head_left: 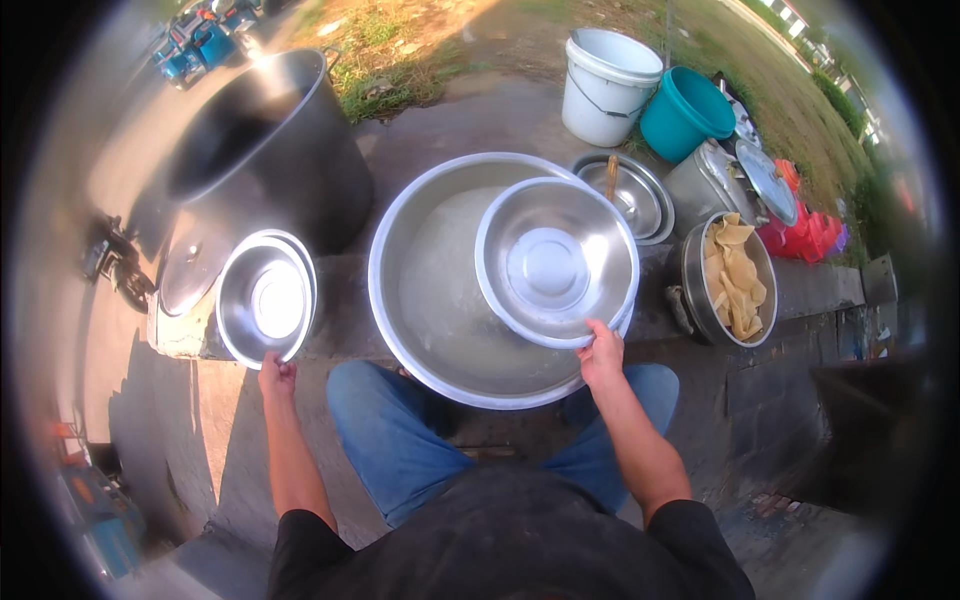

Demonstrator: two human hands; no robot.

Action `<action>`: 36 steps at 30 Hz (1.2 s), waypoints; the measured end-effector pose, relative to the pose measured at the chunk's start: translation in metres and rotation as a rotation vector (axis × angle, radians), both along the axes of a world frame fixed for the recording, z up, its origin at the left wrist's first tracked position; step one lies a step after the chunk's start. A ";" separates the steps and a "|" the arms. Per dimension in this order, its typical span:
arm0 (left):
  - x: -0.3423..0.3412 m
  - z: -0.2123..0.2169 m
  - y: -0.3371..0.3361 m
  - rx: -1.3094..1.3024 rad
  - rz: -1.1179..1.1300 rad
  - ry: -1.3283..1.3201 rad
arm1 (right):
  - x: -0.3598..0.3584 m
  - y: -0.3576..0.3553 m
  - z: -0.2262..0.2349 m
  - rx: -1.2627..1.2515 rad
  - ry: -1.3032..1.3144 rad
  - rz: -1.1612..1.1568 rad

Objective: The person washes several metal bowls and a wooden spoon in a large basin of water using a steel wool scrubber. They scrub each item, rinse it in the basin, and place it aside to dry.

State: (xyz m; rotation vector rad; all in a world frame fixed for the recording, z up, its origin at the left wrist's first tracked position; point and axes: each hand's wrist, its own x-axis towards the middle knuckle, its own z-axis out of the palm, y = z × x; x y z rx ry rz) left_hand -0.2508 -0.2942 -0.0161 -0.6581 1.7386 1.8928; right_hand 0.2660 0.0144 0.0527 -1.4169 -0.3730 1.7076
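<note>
A large metal basin (380, 285) with cloudy water in it stands before my knees. Over its right side my right hand (602, 354) is closed on the near rim of a smaller metal bowl (550, 262), whose shiny inside faces up. To the left of the basin, my left hand (277, 376) is closed on the near rim of another metal bowl (262, 300). A second rim shows just behind that bowl, so it seems to be stacked with another one. Both thumbs lie at the rims; the fingers beneath are mostly hidden.
A tall dark pot (300, 160) rises at the far left, with a round metal lid (193, 275) below it. At the right are a pot of pale flat pieces (738, 280), nested metal bowls (640, 205), a white bucket (610, 90) and a teal bucket (687, 115).
</note>
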 end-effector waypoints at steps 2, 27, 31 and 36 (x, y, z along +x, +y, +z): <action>0.021 0.032 0.013 0.064 -0.111 0.024 | 0.004 0.004 0.006 0.027 0.004 -0.034; 0.250 0.018 0.259 -0.079 -0.696 -0.180 | 0.089 0.050 0.026 0.241 -0.051 -0.334; 0.238 0.024 0.255 0.166 -0.656 -0.401 | 0.089 0.057 0.014 0.418 -0.393 -0.299; 0.244 0.069 0.258 0.176 -0.669 -0.361 | 0.070 0.057 0.020 0.570 -0.570 -0.152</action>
